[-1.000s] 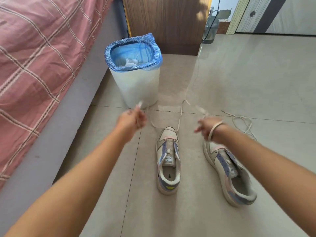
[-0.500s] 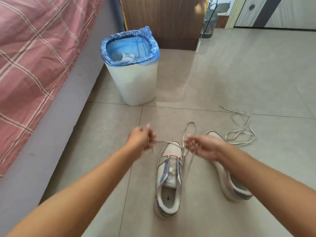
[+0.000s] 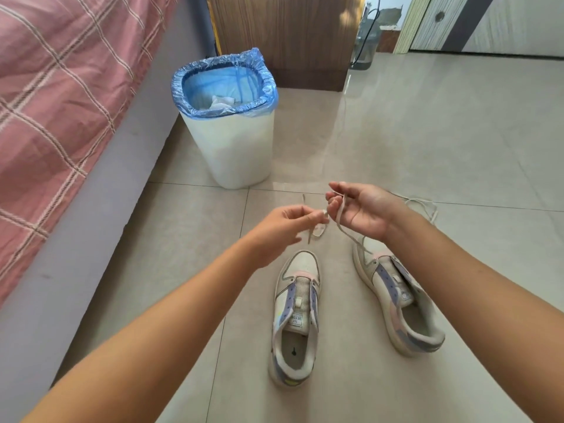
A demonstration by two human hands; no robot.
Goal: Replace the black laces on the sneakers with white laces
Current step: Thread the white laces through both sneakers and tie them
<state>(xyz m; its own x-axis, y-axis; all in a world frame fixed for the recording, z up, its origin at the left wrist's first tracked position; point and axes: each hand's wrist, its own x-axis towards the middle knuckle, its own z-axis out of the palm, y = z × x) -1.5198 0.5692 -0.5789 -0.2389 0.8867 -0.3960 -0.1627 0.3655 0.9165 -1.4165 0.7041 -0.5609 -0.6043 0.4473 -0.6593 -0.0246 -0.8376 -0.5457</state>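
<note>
Both forearms are bare right up to the frame's lower edge, with no sleeves, watch, bracelet or ring showing. Behind the fingers, the left hand [image 3: 282, 221] shows its back and knuckles, while the right hand [image 3: 364, 209] shows its palm. Nails are short and unpainted

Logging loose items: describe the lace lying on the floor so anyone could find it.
Start at the white bin with the blue liner, then go right past the right hand. The loose lace lies coiled on the tile behind that wrist; unlike the lace both hands hold, nothing touches it.
</note>
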